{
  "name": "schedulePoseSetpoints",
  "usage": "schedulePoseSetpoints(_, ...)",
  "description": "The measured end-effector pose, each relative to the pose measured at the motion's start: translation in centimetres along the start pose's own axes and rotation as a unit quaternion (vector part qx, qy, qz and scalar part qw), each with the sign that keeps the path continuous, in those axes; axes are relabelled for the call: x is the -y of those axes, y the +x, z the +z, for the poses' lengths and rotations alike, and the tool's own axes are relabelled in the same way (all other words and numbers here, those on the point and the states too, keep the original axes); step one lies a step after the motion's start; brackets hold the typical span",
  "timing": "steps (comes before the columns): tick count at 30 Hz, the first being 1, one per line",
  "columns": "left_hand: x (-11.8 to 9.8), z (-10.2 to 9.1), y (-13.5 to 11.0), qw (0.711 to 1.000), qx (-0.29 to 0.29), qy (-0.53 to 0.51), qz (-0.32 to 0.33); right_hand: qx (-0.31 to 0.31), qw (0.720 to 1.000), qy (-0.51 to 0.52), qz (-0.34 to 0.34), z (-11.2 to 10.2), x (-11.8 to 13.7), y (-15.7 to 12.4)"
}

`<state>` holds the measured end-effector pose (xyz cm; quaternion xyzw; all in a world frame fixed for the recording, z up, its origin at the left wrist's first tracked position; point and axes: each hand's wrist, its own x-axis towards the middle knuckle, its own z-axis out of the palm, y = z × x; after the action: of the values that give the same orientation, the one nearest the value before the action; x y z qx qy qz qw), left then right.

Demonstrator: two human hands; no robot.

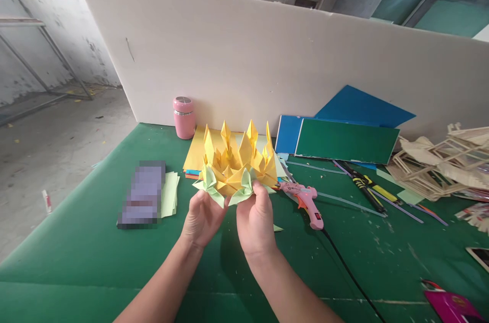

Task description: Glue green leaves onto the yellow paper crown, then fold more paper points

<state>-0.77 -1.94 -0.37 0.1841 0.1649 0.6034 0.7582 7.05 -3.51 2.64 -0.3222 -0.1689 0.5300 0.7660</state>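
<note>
Between my two hands is a folded-paper lotus flower (233, 160), with pointed yellow petals in a ring and pale green leaves along its lower front. My left hand (204, 216) grips its near left side, the thumb pressed by a green leaf. On the near right side, my right hand (255, 216) has its thumb against another green leaf. The flower is held upright above the table; its underside and most of my fingers are hidden. Just to the right lies a pink hot glue gun (303, 200), its nozzle end close behind the flower.
Behind the flower lies a stack of yellow paper (194, 152). A pink bottle (184, 118) stands by the white board (229, 53). At left, a blurred-out phone-like object (143, 195) lies beside green paper slips (169, 195). Rightward are pliers (362, 188), a green board (347, 139) and a wooden lattice model (439, 155).
</note>
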Motion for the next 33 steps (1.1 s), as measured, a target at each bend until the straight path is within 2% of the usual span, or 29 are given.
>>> schedulePoseSetpoints(7,-0.1,0.7,0.1,1.0,0.005,0.002,-0.007,0.006,0.999,-0.023,-0.042,0.0,0.4,0.2)
schedulePoseSetpoints(13,0.2,0.3,-0.1,0.999,0.014,0.019,-0.029,-0.003,0.999,-0.026,-0.028,0.0,0.3,0.0)
schedulePoseSetpoints(18,0.3,0.0,0.1,0.999,-0.014,0.027,-0.013,0.005,0.999,-0.031,-0.021,0.1,0.0,-0.3)
schedulePoseSetpoints(23,0.3,-0.3,0.1,0.999,0.04,0.036,-0.004,0.055,0.998,-0.014,-0.024,0.3,0.2,-0.5)
schedulePoseSetpoints(27,0.6,0.0,-0.3,0.992,0.065,0.099,-0.047,0.085,0.996,-0.036,0.007,-0.1,0.2,-1.0)
schedulePoseSetpoints(30,0.8,0.2,-0.5,0.989,0.041,0.115,-0.086,0.096,0.994,-0.041,0.021,-0.6,-0.2,-1.4)
schedulePoseSetpoints(33,0.9,0.0,-0.5,0.991,0.002,0.103,-0.08,0.107,0.993,-0.043,0.021,-0.9,-0.7,-1.8)
